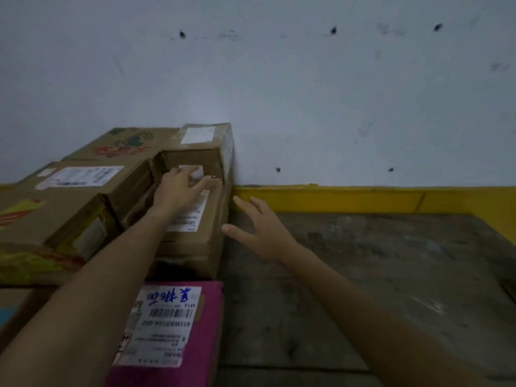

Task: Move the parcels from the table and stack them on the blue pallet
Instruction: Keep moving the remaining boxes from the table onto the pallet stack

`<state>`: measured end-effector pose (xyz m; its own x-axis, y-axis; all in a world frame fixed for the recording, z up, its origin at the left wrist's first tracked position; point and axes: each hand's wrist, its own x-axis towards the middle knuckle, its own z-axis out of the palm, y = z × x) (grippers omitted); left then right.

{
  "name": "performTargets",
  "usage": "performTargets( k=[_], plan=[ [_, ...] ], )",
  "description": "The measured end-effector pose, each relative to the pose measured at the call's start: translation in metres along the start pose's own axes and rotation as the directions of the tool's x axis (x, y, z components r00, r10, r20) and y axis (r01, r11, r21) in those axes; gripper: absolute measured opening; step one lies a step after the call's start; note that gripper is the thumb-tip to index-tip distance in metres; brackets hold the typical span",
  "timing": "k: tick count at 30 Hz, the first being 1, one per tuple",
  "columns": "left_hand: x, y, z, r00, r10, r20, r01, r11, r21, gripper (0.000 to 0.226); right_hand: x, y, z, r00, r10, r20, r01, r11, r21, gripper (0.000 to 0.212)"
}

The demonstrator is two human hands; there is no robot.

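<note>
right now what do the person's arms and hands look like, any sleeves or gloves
No gloves on the left hand or the right hand. No sleeve, watch or wristband shows above either, right up to the frame edge. The picture is too dim to rule out a ring.

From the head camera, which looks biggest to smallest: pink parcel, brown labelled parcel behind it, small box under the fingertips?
1. pink parcel, though nearness inflates it.
2. brown labelled parcel.
3. small box.
</note>
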<state>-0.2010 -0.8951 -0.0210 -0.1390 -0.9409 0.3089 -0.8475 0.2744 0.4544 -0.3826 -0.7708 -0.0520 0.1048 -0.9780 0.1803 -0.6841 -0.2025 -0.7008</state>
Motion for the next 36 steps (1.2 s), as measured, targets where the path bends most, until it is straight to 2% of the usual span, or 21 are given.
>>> performTargets(
  k=[7,13,18,23,26,30,32,36],
  plan=[
    [-0.023,0.102,0.017,0.967,0.158,-0.198,-0.176,0.981,-0.08,0.049,-0.043,0.045,-0.067,1.0,-0.018,-0.014,0.017,0.998,-0.063,0.073],
    [-0.046,0.222,0.087,0.94,0.283,-0.192,-0.321,0.925,-0.204,0.047,-0.102,0.127,-0.146,0.991,0.083,-0.101,-0.096,0.987,-0.131,0.075],
    [-0.079,0.324,0.173,0.934,0.35,-0.067,-0.351,0.871,-0.342,0.045,-0.17,0.213,-0.22,0.953,0.217,-0.212,-0.256,0.95,-0.176,0.073],
    [-0.118,0.416,0.258,0.883,0.458,0.098,-0.375,0.817,-0.438,0.046,-0.253,0.286,-0.281,0.886,0.342,-0.314,-0.41,0.893,-0.184,0.072],
    [-0.138,0.461,0.301,0.829,0.511,0.227,-0.373,0.808,-0.455,0.048,-0.296,0.322,-0.308,0.814,0.44,-0.378,-0.532,0.827,-0.182,0.074],
    [-0.162,0.502,0.349,0.707,0.565,0.425,-0.35,0.802,-0.483,0.053,-0.342,0.359,-0.331,0.702,0.523,-0.483,-0.664,0.726,-0.179,0.071],
    [-0.173,0.515,0.367,0.662,0.544,0.516,-0.284,0.819,-0.499,0.055,-0.358,0.372,-0.338,0.666,0.554,-0.5,-0.698,0.699,-0.154,0.07],
    [-0.182,0.532,0.389,0.623,0.479,0.618,-0.178,0.857,-0.484,0.059,-0.374,0.392,-0.347,0.591,0.622,-0.514,-0.745,0.665,-0.052,0.072]
  ],
)
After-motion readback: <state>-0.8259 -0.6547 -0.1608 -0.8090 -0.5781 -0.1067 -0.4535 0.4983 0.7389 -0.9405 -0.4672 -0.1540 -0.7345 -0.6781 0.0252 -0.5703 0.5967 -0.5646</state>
